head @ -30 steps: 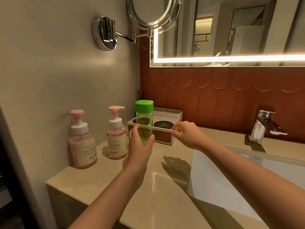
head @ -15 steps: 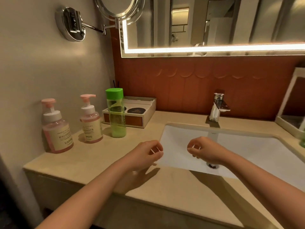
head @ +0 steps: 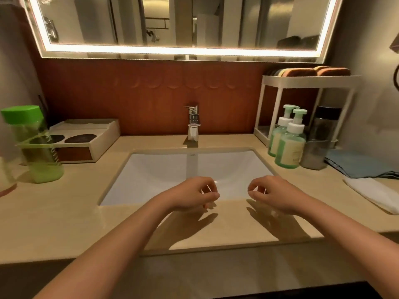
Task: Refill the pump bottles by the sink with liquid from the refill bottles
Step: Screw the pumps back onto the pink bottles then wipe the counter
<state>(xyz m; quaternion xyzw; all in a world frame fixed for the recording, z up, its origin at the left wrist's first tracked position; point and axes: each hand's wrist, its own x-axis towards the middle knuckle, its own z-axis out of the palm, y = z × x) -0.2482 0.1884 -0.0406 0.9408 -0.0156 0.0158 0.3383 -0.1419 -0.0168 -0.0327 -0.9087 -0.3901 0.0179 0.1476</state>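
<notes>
A green-capped refill bottle [head: 34, 145] stands upright on the counter at the far left. Two green pump bottles [head: 290, 142] with white and mint pumps stand right of the sink [head: 151, 169], and a dark-capped clear bottle [head: 321, 141] stands beside them. My left hand [head: 194, 194] and my right hand [head: 271, 194] hover side by side over the sink's front edge. Both have loosely curled fingers and hold nothing. The pink pump bottles are out of view except a sliver of one base [head: 6, 188] at the left edge.
A chrome faucet [head: 192, 124] rises behind the basin. A white tray box [head: 95, 139] sits left of it. A white rack [head: 306, 83] with sponges stands at the right, with a blue cloth [head: 356, 164] and a white towel [head: 373, 195] nearby.
My left hand let go of the green refill bottle, and both hands drew back over the sink. My view swung right, bringing the green pump bottles in and the pink ones out.
</notes>
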